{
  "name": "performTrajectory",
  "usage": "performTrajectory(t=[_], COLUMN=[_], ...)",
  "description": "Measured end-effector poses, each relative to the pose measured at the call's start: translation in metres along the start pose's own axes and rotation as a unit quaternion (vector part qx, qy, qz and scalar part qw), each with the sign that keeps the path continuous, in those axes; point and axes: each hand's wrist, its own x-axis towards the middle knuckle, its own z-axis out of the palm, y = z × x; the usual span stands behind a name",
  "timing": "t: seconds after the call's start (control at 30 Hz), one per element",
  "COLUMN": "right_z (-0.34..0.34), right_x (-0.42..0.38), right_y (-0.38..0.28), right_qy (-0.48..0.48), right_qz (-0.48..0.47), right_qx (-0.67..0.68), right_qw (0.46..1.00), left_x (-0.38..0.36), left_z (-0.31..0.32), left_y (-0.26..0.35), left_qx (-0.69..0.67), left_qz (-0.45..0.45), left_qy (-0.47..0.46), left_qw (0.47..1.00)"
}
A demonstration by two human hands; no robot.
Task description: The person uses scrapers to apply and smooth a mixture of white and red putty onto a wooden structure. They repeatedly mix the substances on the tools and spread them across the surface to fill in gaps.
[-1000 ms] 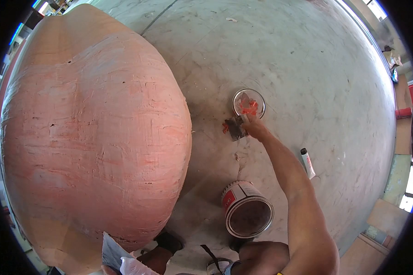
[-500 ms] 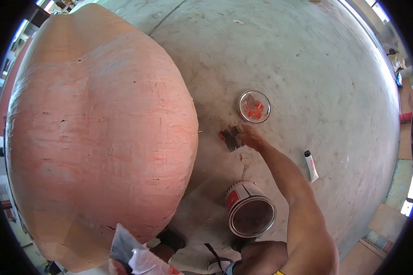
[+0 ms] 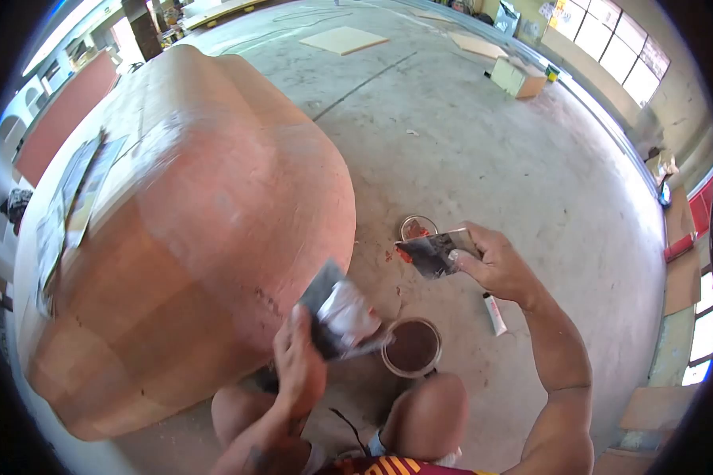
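My left hand (image 3: pixel 299 368) grips a flat metal putty spreader (image 3: pixel 318 294) carrying a lump of pale, whitish-pink filler (image 3: pixel 345 310). Raised on the other side, my right hand (image 3: pixel 495 265) pinches a second metal putty spreader (image 3: pixel 440 255) with red paste along its far-left edge. Just behind that spreader lies a round lid (image 3: pixel 429 221) holding red paste, partly hidden. A large rounded form (image 3: pixel 253 190), smeared with pink filler over tan, stands to my left. Between my knees and the lid is a tin (image 3: pixel 411 347) with dark contents. A white tube (image 3: pixel 495 314) with a black cap lies below my right hand.
The grey concrete floor (image 3: pixel 483 170) has a dark seam and red spots near the lid. Sheets of paper (image 3: pixel 91 194) lie on the form's far-left side. Flat boards (image 3: pixel 345 39) and a box (image 3: pixel 518 77) sit farther back. Windows and leaning panels line the right wall.
My left hand has risen into view with the filler-loaded spreader. My right hand has lifted its spreader from the floor near the lid, up and right. The camera view has tilted upward.
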Motion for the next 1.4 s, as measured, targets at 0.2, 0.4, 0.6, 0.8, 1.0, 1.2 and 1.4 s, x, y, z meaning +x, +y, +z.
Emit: performTrajectory(t=[0.2, 0.4, 0.6, 0.8, 1.0, 1.2, 1.4], right_z=[0.033, 0.111, 0.137, 0.133, 0.140, 0.205, 0.191], right_x=[-0.100, -0.172, -0.188, -0.194, -0.210, -0.229, -0.240], right_y=[-0.111, -0.124, -0.139, -0.128, -0.120, -0.131, -0.133], right_qy=[0.090, 0.227, 0.146, 0.036, 0.133, 0.159, 0.165], right_qz=[-0.179, -0.247, -0.311, -0.210, -0.024, 0.026, -0.034], right_qx=[-0.168, -0.120, -0.109, -0.259, 0.283, 0.488, 0.383], right_qw=[0.965, 0.934, 0.933, 0.942, 0.949, 0.858, 0.908], left_x=[-0.059, -0.112, -0.151, -0.158, -0.147, -0.136, -0.150], left_z=[0.015, 0.000, -0.025, -0.058, -0.080, -0.092, -0.089], left_y=[0.025, 0.041, 0.065, 0.074, 0.075, 0.062, 0.071], left_qx=[-0.228, -0.342, -0.331, -0.327, -0.245, -0.173, -0.113], left_qz=[-0.074, -0.059, 0.024, 0.071, 0.161, 0.263, 0.287], left_qy=[-0.092, -0.114, -0.159, -0.163, -0.123, -0.093, -0.093], left_qw=[0.967, 0.931, 0.930, 0.928, 0.948, 0.945, 0.947])
